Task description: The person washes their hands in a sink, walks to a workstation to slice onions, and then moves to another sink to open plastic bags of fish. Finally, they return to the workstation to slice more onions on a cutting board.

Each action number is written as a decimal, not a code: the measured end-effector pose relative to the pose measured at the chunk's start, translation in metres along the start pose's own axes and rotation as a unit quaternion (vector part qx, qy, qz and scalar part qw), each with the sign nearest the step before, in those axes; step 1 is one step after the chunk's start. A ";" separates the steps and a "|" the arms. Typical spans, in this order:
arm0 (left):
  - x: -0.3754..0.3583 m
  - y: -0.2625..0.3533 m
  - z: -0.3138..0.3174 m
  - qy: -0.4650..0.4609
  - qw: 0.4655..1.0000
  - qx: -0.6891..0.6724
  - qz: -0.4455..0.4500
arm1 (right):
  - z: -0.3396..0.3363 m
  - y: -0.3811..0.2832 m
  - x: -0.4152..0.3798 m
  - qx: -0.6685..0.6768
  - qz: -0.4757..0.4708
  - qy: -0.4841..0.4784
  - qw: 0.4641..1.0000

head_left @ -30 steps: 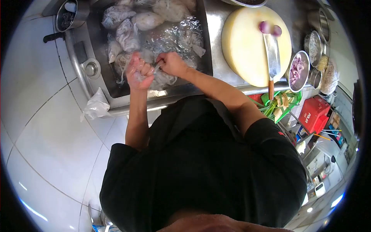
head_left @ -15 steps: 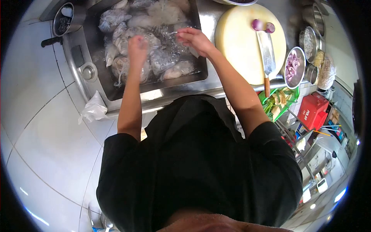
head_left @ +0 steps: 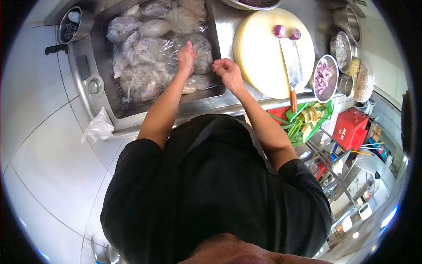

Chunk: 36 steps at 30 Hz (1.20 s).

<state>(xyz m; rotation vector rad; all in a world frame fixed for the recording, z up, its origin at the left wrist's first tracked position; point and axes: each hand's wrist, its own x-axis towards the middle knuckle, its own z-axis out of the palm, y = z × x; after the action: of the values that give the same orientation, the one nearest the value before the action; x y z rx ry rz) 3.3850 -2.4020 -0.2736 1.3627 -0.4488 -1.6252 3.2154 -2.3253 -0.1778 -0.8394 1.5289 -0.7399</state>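
Plastic bags of pale food [head_left: 154,48] fill the stainless sink basin [head_left: 110,94], the contents blurred by wet, shiny plastic. Over the right part of the basin, my left hand [head_left: 187,58] is held with its fingers stretched upward, beside a rounded clear bag [head_left: 202,55]. I cannot make out anything in it. My right hand [head_left: 228,74] is at the basin's right rim, its fingers curled into a pinch. Whatever may be between those fingertips is too small to tell.
A round cutting board [head_left: 263,57] right of the sink bears a cleaver [head_left: 292,61] and a halved red onion [head_left: 279,31]. Beyond are a bowl of sliced onion [head_left: 324,79] and other metal bowls. A pot [head_left: 75,26] stands at left; green vegetables [head_left: 303,125] lie below the counter edge.
My left hand has moved right across the bags, its fingers now stretched. My right hand has come down and back to the basin's right rim, its fingers now curled. The view has shifted slightly.
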 end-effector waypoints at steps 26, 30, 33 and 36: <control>-0.091 0.136 -0.027 -0.436 0.766 -0.471 -0.036 | 0.074 -0.066 0.009 -0.244 -0.199 -0.171 0.934; -0.080 0.139 -0.019 -0.440 0.779 -0.445 -0.036 | 0.074 -0.072 0.029 -0.230 -0.206 -0.119 0.944; -0.070 0.147 -0.014 -0.463 0.790 -0.400 -0.035 | 0.075 -0.081 0.041 -0.236 -0.227 -0.089 0.941; -0.062 0.157 -0.012 -0.476 0.805 -0.351 -0.032 | 0.080 -0.091 0.048 -0.220 -0.218 -0.064 0.949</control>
<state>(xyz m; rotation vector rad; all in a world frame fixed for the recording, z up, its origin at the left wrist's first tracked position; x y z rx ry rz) 3.4572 -2.4250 -0.1227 -0.0655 -0.2944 -2.1556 3.3007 -2.4147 -0.1373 -1.5661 1.4248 -0.6462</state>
